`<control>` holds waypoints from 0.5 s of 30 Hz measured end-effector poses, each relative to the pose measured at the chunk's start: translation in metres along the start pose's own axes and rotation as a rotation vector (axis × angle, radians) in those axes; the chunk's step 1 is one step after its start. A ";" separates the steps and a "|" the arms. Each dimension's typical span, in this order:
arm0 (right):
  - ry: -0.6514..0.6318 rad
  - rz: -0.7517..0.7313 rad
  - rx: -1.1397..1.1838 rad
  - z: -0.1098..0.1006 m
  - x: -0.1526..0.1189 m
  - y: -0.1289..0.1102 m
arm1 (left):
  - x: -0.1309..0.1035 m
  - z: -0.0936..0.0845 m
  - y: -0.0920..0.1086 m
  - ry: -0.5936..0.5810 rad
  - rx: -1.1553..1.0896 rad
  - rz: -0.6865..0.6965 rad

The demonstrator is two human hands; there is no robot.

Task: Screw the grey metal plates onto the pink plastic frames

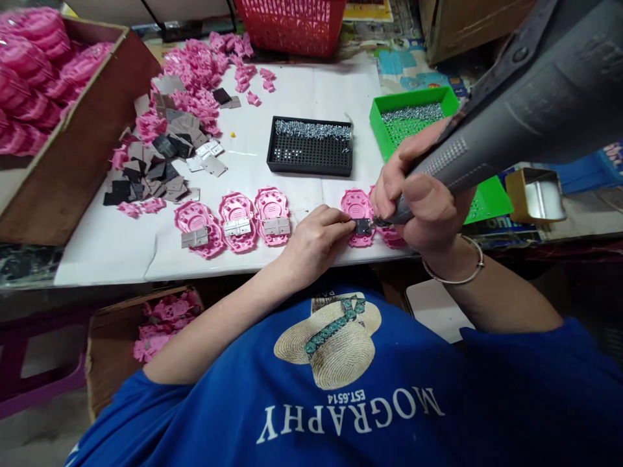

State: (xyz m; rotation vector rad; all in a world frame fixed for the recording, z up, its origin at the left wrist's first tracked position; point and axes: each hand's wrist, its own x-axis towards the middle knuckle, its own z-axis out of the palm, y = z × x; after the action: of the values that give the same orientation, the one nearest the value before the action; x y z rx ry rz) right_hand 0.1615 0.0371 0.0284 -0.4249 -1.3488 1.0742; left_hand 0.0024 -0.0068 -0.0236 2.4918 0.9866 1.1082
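My right hand point(428, 201) is wrapped round a large grey electric screwdriver point(506, 123), its tip slanting down to the left. The tip meets the right edge of a small black plate point(361, 226) that lies on a pink plastic housing point(357, 203). From the left, the fingers of my left hand point(316, 243) are pinched together at the plate's other edge. Another pink housing point(393, 240) lies mostly hidden under my right hand. Left of my left hand, a row of pink housings point(237, 206) carries grey plates point(277, 226).
A black perforated tray point(311, 170) of screws stands behind my hands, a green tray point(413, 97) of screws at right. Loose plates point(165, 168) and pink parts point(195, 68) are heaped at left beside a box point(73, 136). A red basket point(292, 26) stands at the back.
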 end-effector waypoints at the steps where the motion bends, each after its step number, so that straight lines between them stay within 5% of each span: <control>1: -0.007 0.009 -0.011 -0.001 0.001 -0.001 | 0.000 0.000 0.000 0.002 0.002 0.001; 5: -0.007 0.001 -0.082 -0.006 0.009 -0.019 | -0.002 -0.001 -0.001 0.002 0.002 -0.004; 11: 0.253 -0.205 -0.231 -0.034 0.021 -0.047 | -0.001 -0.005 -0.001 -0.019 0.002 -0.008; 15: 0.299 -0.188 -0.256 -0.056 0.014 -0.044 | 0.001 -0.008 0.001 -0.022 0.002 -0.005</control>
State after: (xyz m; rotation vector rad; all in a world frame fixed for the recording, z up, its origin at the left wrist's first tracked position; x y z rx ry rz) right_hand 0.2279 0.0447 0.0573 -0.6092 -1.2334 0.6550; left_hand -0.0025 -0.0072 -0.0175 2.4962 0.9881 1.0767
